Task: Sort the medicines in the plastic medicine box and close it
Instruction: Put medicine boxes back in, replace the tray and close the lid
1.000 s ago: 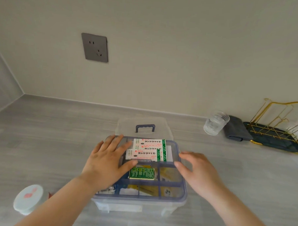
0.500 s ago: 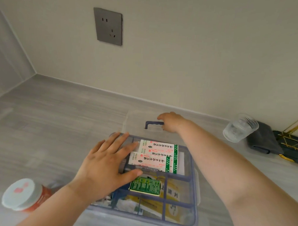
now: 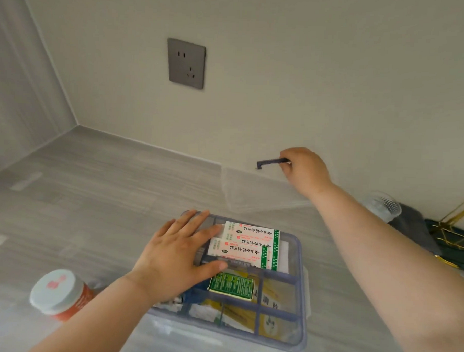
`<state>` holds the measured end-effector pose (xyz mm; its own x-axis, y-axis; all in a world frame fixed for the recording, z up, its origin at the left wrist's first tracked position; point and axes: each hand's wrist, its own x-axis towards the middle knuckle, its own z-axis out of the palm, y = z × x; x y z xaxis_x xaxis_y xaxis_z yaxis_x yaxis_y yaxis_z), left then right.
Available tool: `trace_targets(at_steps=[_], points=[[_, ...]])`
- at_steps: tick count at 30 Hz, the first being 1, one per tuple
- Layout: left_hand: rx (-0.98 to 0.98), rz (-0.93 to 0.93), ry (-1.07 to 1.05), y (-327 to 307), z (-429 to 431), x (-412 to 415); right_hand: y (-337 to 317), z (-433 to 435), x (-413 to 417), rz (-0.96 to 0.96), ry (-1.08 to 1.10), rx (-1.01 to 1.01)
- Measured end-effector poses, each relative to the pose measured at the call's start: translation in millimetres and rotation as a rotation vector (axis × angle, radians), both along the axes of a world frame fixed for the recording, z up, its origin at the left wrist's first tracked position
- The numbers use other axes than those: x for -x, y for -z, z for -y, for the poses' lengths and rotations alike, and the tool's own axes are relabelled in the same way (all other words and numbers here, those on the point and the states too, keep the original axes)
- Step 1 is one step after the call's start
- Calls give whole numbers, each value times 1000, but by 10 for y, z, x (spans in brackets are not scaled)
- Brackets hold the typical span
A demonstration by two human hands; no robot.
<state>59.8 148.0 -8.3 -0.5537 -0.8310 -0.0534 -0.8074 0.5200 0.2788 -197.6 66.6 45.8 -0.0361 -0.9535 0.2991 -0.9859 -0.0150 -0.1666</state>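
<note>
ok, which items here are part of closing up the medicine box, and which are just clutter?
Job:
medicine box
clear lid, raised by its handle
right hand gripping the handle
left hand flat on the box
white-green cartons
green box

Clutter:
orange jar
glass
grey cloth
gold rack

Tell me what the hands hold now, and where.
Right hand grips the clear lid by its dark handle. Left hand lies flat on the medicine box, gripping nothing.
</note>
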Motion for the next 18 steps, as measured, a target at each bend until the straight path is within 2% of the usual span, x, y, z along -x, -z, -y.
trace_targets(at_steps=[3,5,9,13,15,18], points=[[2,-32,8,19,-2,-5,-398,-291,-7,26,3,122],[-21,-161,-8,18,8,-11,-571,-549,-90,114,16,145],[-169,-760,-152,-24,12,-52,-604,-1103,-390,236,36,98],[-409,-1182,-390,-100,-26,-188,-295,-1459,-774,275,35,-43],[-441,-1247,-455,-98,-2,-314,-125,-1551,-933,296,30,-96],[-537,-1233,-502,-67,28,-494,35,-1592,-1081,329,15,-107]])
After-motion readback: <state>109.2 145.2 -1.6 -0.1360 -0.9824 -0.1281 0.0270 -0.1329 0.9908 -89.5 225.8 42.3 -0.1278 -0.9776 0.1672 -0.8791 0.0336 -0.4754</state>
